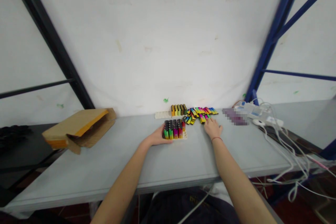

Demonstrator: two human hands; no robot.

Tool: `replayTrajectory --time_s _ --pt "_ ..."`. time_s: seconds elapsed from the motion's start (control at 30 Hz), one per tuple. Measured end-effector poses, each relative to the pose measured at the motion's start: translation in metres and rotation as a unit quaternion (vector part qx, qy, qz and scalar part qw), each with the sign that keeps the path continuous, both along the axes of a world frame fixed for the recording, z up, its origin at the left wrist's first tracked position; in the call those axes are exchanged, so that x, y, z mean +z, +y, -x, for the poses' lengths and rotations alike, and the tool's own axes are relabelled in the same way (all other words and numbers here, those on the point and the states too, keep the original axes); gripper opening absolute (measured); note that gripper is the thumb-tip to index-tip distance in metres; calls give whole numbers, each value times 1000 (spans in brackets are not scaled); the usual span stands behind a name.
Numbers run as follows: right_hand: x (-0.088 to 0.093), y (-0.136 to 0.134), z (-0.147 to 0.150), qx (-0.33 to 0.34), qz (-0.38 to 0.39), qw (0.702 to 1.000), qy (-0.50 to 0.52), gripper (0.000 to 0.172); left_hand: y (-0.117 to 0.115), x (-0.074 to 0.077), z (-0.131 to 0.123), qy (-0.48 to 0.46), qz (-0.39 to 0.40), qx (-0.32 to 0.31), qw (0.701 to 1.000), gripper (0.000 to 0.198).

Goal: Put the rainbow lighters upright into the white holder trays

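Note:
A white slotted tray (185, 135) stands on the table, with several upright lighters (173, 128) in rows, green, magenta and red with black tops. My left hand (157, 136) is wrapped round the tray's left side and front corner, gripping it. To the right, my right hand (213, 128) lies palm down at the near edge of a pile of loose multicoloured lighters (201, 111). Its thumb and forefinger close on a lighter with a green end (208, 116), while the outer fingers stick out to the right. The fingertips are partly hidden.
Behind sits a second white tray (162, 114), partly filled with yellow-green and brown lighters (179, 110). An opened cardboard box (78, 127) lies at left. Right of the pile are a blurred purple item (235, 116), white cables (283, 140) and a power strip (253, 110). Blue shelf posts (267, 49) rise behind.

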State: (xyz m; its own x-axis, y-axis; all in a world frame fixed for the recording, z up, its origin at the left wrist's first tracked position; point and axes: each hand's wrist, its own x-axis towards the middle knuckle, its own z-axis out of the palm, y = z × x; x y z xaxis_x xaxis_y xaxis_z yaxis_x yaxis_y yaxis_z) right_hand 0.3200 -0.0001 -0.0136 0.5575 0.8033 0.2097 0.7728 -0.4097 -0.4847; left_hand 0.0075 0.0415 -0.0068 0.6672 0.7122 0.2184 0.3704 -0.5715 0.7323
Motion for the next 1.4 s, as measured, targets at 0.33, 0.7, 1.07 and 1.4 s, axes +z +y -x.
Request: replayTrajectory --time_s 0.33,0.7,1.07,1.4 --pt "7 -8 -13 -104 12 995 2 34 0 -1 -1 -10 0 -5 1000 107" --pt "-2 2 -27 -54 41 998 11 37 -2 1 0 -4 4 -2 1000 103" --pt "3 -1 -20 -24 -31 999 34 39 -1 -1 0 -8 5 -1 1000 102" --pt "11 2 -1 146 -224 953 142 47 0 -2 0 -6 11 -1 1000 99"
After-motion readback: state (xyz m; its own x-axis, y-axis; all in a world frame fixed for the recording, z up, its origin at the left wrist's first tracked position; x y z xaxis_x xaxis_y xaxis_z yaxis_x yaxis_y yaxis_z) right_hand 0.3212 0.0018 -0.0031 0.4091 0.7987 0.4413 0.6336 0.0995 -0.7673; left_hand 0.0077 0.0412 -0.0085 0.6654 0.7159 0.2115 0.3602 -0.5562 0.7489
